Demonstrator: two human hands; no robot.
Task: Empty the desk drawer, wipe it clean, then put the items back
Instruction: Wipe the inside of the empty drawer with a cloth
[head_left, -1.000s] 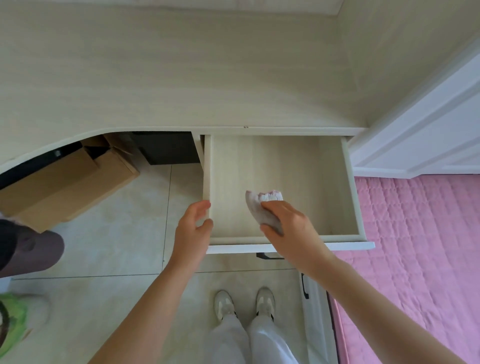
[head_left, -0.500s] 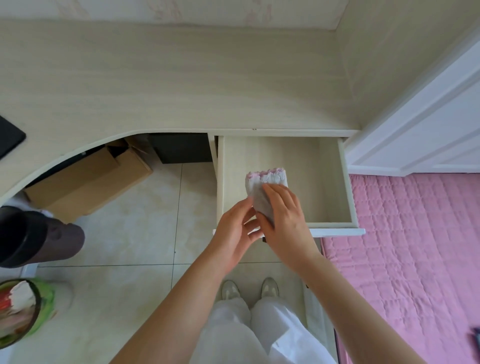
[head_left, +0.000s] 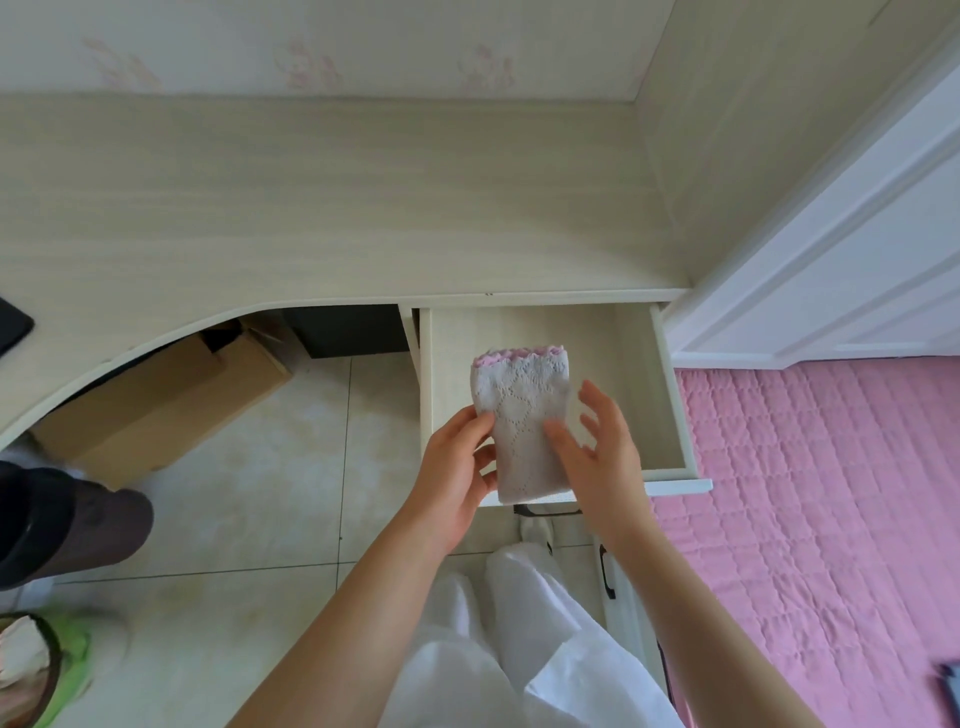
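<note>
Above the open drawer, a folded white cloth with a pink scalloped upper edge is held upright, its embossed face turned toward the camera. The cloth is pinched along its left edge by the left hand, thumb in front and fingers behind. The right hand is spread and relaxed just beside the right edge of the cloth; its thumb lies against the lower right of the cloth face, and nothing is grasped by it. The drawer is pulled out from under the pale wood desk, and only bare pale board is seen inside it. Below the desk, a cardboard box is set on the tiled floor. To the right, a pink quilted cover is visible. White trousers are seen at the bottom.
</note>
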